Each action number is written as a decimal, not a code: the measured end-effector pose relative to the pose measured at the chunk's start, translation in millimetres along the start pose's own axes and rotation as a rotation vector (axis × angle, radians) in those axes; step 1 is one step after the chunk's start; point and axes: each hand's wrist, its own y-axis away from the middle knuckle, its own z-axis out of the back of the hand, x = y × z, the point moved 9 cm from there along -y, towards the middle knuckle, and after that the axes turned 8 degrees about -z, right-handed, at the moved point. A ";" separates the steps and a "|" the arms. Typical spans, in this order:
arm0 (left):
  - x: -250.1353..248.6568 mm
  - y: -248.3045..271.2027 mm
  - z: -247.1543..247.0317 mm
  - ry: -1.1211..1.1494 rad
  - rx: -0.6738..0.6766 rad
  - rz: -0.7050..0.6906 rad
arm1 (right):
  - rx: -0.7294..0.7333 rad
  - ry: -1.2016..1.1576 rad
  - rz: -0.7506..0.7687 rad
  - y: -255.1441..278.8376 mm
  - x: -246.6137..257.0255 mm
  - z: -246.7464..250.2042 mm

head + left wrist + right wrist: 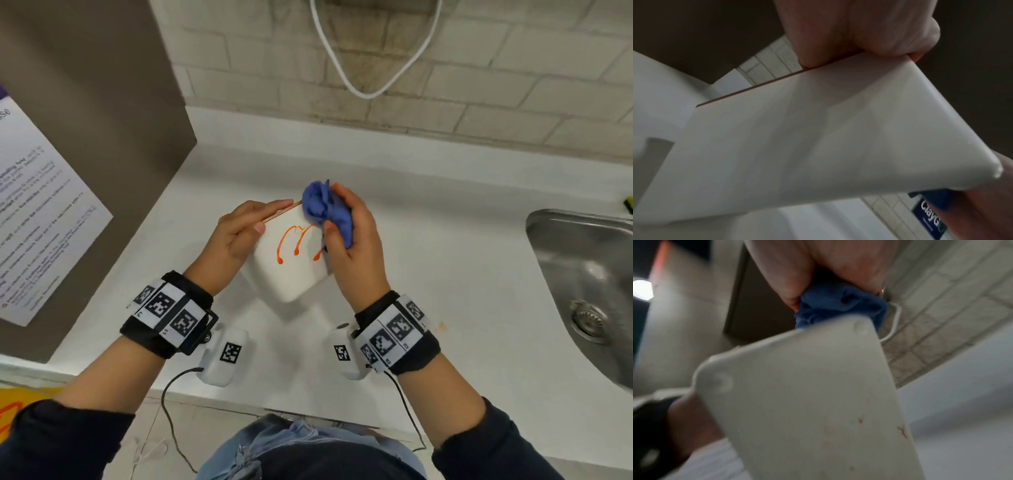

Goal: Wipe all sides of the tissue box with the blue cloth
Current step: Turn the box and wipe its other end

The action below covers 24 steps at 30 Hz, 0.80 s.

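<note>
A printed notice (41, 212) hangs at far left. The left hand (245, 228) grips the white tissue box (291, 263), tilted above the worktop (445, 274) (orange squiggles on its upper face). The right hand (349, 240) clutches the bunched blue cloth (325, 205) against the box's far corner. A steel sink (589, 274) sits at right.

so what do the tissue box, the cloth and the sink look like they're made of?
Tissue box: seemingly hard white plastic, smooth semi-matte; rounded moulded corners, and round dimples on the face the right wrist view shows. A thin wood-coloured edge at its top may be another material.
Blue cloth: soft fabric, likely microfibre; bunches in folds.
Sink: brushed stainless steel; grey metallic sheen.
</note>
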 end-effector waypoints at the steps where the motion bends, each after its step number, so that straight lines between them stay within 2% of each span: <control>1: 2.6 -0.3 4.3 0.033 -0.008 0.024 | 0.026 0.112 0.093 1.1 7.7 -12.1; 2: 4.9 -1.0 9.1 0.056 -0.022 0.043 | 0.041 0.208 0.175 1.5 12.9 -22.2; 4: 9.1 -4.4 18.1 0.101 -0.052 0.079 | 0.057 0.283 0.225 -2.2 18.0 -35.2; 11: 29.1 -16.3 38.9 0.194 -0.129 0.202 | 0.096 0.373 0.284 -15.5 30.8 -68.8; 15: 43.7 -20.5 49.2 0.186 -0.196 0.273 | 0.127 0.322 0.362 -15.0 42.8 -83.6; 20: 61.5 -18.3 60.7 -0.044 -0.126 0.306 | 0.203 0.257 0.412 -8.3 56.3 -92.1; 24: 36.8 -27.6 46.1 0.173 -0.009 0.206 | 0.306 0.207 0.405 -3.7 53.3 -95.9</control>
